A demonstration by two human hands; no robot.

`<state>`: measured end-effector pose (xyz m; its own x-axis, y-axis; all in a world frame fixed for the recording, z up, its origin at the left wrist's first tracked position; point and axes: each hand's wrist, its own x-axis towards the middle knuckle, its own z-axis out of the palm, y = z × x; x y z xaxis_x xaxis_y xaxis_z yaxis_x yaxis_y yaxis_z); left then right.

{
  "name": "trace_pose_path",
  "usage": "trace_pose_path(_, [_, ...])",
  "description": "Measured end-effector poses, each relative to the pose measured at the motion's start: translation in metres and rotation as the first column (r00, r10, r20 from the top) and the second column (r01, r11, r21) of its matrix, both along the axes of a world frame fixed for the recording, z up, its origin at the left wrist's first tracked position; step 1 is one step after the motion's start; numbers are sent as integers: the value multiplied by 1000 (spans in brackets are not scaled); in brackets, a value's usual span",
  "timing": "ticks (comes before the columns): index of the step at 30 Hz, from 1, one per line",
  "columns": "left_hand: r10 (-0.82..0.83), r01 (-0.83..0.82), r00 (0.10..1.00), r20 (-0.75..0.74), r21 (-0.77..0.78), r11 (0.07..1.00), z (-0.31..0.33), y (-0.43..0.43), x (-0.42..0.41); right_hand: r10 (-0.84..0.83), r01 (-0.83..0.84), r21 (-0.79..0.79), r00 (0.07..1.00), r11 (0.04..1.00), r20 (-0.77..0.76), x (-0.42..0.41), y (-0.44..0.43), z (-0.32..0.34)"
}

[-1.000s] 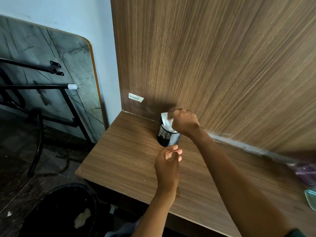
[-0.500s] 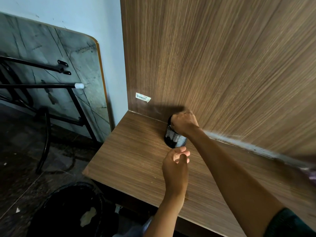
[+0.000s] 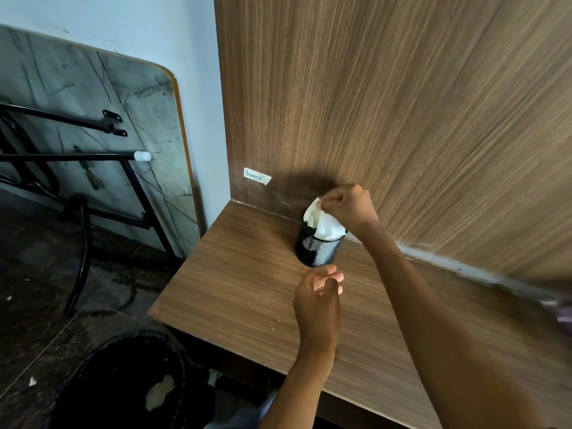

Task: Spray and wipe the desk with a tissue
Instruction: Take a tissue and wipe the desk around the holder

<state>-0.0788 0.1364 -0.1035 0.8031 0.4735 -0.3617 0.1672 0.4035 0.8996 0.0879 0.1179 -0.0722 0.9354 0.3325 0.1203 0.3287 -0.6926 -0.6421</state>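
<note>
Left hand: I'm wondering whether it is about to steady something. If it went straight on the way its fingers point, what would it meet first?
Probably the black mesh cup, just beyond the left hand on the desk; depth is uncertain.

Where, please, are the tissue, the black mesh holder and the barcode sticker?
tissue [image 3: 322, 222], head view, on its white crumpled middle above the rim.
black mesh holder [image 3: 322, 250], head view, on its front mesh wall.
barcode sticker [image 3: 257, 175], head view, on the label's middle.
</note>
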Motion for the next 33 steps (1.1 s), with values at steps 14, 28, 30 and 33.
trace_pose_path(14, [-39, 45, 992, 116, -44, 998, 8, -14, 6, 15, 463, 804, 864, 373, -504, -93, -87, 5])
trace_pose_path(28, [-512, 487, 858, 30, 268, 831, -4, -117, -2, -113, 713, 672, 698, 203, -707, -179, -210, -38])
trace_pose_path(30, [-529, 514, 849, 24, 203, 834, -2, -129, -3, -121, 725, 645, 682, 242, -721, -183, -220, -37])
trace_pose_path(33, [-531, 528, 847, -23, 150, 836, 0, -153, -1, -180, 754, 615, 655, 231, -734, -186, -242, -38])
